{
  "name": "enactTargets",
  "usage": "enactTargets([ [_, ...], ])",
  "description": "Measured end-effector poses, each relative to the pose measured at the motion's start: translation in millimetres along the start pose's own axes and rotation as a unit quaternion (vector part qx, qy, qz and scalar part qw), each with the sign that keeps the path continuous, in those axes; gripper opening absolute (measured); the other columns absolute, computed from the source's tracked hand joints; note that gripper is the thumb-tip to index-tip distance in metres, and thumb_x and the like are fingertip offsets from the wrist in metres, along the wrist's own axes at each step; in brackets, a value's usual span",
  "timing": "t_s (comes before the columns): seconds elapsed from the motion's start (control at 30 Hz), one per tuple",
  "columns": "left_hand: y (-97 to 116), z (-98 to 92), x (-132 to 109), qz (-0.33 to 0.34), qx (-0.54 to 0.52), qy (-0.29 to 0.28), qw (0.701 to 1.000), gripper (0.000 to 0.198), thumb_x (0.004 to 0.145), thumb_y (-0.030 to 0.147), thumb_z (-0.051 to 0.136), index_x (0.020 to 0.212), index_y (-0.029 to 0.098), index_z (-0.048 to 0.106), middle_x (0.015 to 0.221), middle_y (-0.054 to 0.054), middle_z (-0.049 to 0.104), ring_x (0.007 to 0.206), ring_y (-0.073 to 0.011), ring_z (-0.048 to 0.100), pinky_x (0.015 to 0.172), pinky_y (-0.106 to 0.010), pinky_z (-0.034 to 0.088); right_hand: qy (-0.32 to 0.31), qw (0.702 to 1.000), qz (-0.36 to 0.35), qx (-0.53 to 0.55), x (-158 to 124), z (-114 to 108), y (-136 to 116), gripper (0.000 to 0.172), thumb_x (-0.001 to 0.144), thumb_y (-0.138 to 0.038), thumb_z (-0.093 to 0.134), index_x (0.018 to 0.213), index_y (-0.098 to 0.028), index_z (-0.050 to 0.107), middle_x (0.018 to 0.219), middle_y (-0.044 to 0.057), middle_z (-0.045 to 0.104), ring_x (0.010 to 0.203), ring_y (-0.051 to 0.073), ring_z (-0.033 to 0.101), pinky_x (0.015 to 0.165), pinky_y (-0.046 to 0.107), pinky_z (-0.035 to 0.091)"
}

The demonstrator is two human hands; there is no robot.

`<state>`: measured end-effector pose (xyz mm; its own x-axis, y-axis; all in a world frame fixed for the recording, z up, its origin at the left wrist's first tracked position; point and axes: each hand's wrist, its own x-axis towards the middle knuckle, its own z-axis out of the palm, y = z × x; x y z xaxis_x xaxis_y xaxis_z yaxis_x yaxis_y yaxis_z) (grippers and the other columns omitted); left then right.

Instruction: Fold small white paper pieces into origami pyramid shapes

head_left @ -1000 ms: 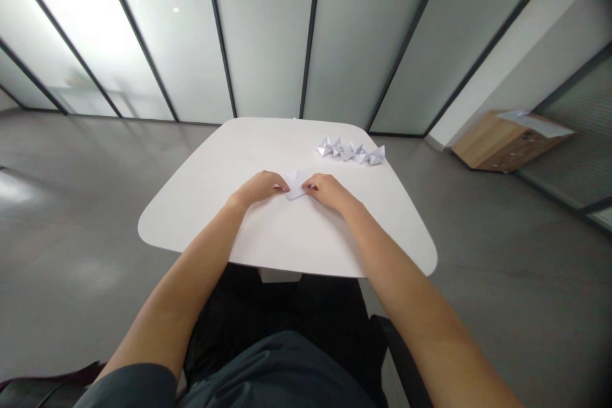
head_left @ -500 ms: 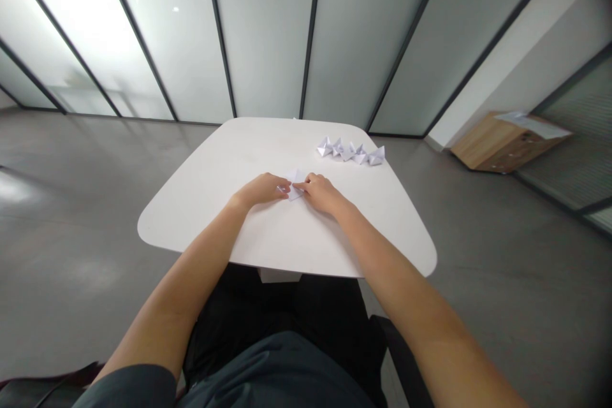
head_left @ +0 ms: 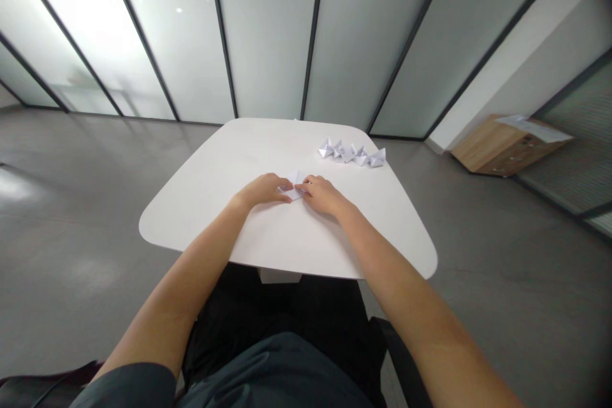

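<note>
At the middle of the smooth white round-cornered table (head_left: 268,242), a small, flat white folded-paper piece (head_left: 297,194) lies beneath the left hand (head_left: 262,190), thumb and fingers parted, and the right hand (head_left: 322,193), forefinger extended (its grip is unclear); creased, pointed white paper shapes (head_left: 350,153) line up near the far right corner.

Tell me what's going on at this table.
A person has both hands on a small piece of white paper lying on the white table. The left hand is on its left side, with thumb and fingers apart; the right hand reaches in from the right, a finger on the paper. Beyond, toward the far right corner, folded paper shapes sit in a row, apart from both hands.
</note>
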<state>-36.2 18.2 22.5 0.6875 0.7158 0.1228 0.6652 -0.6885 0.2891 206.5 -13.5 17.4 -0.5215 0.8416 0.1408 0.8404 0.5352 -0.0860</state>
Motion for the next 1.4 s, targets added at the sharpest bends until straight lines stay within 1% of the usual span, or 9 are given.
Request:
enactTargets([
  [0.17, -1, 0.2, 1, -0.028, -0.026, -0.001, 0.999, 0.054, 0.082, 0.058, 0.075, 0.128, 0.029, 0.072, 0.125, -0.003, 0.076, 0.109, -0.0246, 0.070, 0.093, -0.031, 0.049, 0.012, 0.999, -0.002, 0.047, 3, 3, 8, 0.040, 0.096, -0.013, 0.057, 0.131, -0.024, 0.074, 0.126, 0.009, 0.068, 0.114, 0.024, 0.062, 0.102, 0.031, 0.046],
  [0.37, -1, -4.7, 1, -0.083, -0.058, 0.013, 0.995, 0.047, 0.076, 0.055, 0.081, 0.113, 0.027, 0.077, 0.117, -0.001, 0.079, 0.106, -0.0224, 0.072, 0.094, -0.028, 0.050, 0.015, 0.996, 0.055, 0.072, 3, 3, 28, 0.032, 0.095, -0.014, 0.061, 0.117, -0.026, 0.081, 0.120, 0.008, 0.074, 0.110, 0.023, 0.067, 0.103, 0.029, 0.046],
  [0.6, -8, -12.4, -2, -0.128, -0.023, 0.042, 0.991, 0.027, 0.081, 0.045, 0.077, 0.098, 0.025, 0.080, 0.100, -0.001, 0.081, 0.093, -0.0208, 0.073, 0.081, -0.026, 0.049, 0.006, 0.987, 0.123, 0.106, -4, -1, 44, 0.028, 0.091, -0.014, 0.065, 0.108, -0.029, 0.084, 0.113, 0.005, 0.079, 0.106, 0.024, 0.072, 0.099, 0.031, 0.051],
  [0.73, -8, -7.8, 0, -0.144, -0.008, 0.080, 0.986, 0.030, 0.089, 0.052, 0.067, 0.092, 0.024, 0.079, 0.095, -0.003, 0.080, 0.088, -0.0207, 0.071, 0.077, -0.028, 0.048, -0.004, 0.984, 0.137, 0.111, -4, -3, 44, 0.029, 0.093, -0.016, 0.062, 0.109, -0.029, 0.083, 0.116, 0.004, 0.078, 0.110, 0.023, 0.071, 0.101, 0.031, 0.049],
  [0.83, -5, -1.8, 3, -0.156, 0.030, 0.101, 0.982, 0.029, 0.087, 0.050, 0.070, 0.089, 0.022, 0.077, 0.093, -0.006, 0.078, 0.086, -0.0221, 0.069, 0.076, -0.030, 0.048, -0.004, 0.987, 0.126, 0.100, -3, -3, 41, 0.027, 0.094, -0.017, 0.062, 0.109, -0.026, 0.083, 0.112, 0.004, 0.078, 0.107, 0.021, 0.071, 0.097, 0.027, 0.049],
  [0.97, -7, 6.9, 5, -0.158, 0.034, 0.110, 0.981, 0.029, 0.083, 0.045, 0.076, 0.098, 0.020, 0.074, 0.102, -0.009, 0.075, 0.092, -0.0236, 0.068, 0.081, -0.031, 0.049, 0.016, 0.988, 0.125, 0.088, -3, -3, 35, 0.020, 0.095, -0.034, 0.067, 0.107, -0.024, 0.080, 0.104, 0.005, 0.078, 0.095, 0.020, 0.070, 0.087, 0.027, 0.049],
  [1.07, -13, 12.6, 6, -0.153, 0.015, 0.122, 0.981, 0.038, 0.083, 0.046, 0.075, 0.110, 0.019, 0.073, 0.109, -0.010, 0.074, 0.100, -0.0255, 0.068, 0.090, -0.034, 0.049, 0.047, 0.983, 0.154, 0.085, -2, 1, 31, 0.024, 0.098, -0.042, 0.065, 0.105, -0.022, 0.076, 0.105, 0.008, 0.075, 0.097, 0.021, 0.068, 0.088, 0.029, 0.048],
  [1.13, -17, 15.4, 7, -0.159, 0.010, 0.115, 0.981, 0.041, 0.083, 0.047, 0.075, 0.112, 0.018, 0.073, 0.109, -0.011, 0.073, 0.102, -0.0273, 0.068, 0.092, -0.036, 0.049, 0.057, 0.979, 0.179, 0.075, 0, 4, 29, 0.026, 0.097, -0.044, 0.066, 0.107, -0.021, 0.074, 0.109, 0.010, 0.074, 0.100, 0.023, 0.066, 0.090, 0.031, 0.048],
  [1.4, -23, 19.2, 10, -0.198, -0.049, 0.122, 0.971, 0.047, 0.077, 0.050, 0.079, 0.111, 0.018, 0.072, 0.107, -0.012, 0.074, 0.099, -0.0283, 0.067, 0.082, -0.034, 0.049, 0.028, 0.970, 0.230, 0.076, 6, 8, 25, 0.032, 0.092, -0.049, 0.070, 0.101, -0.018, 0.071, 0.114, 0.015, 0.070, 0.105, 0.030, 0.065, 0.091, 0.039, 0.048],
])
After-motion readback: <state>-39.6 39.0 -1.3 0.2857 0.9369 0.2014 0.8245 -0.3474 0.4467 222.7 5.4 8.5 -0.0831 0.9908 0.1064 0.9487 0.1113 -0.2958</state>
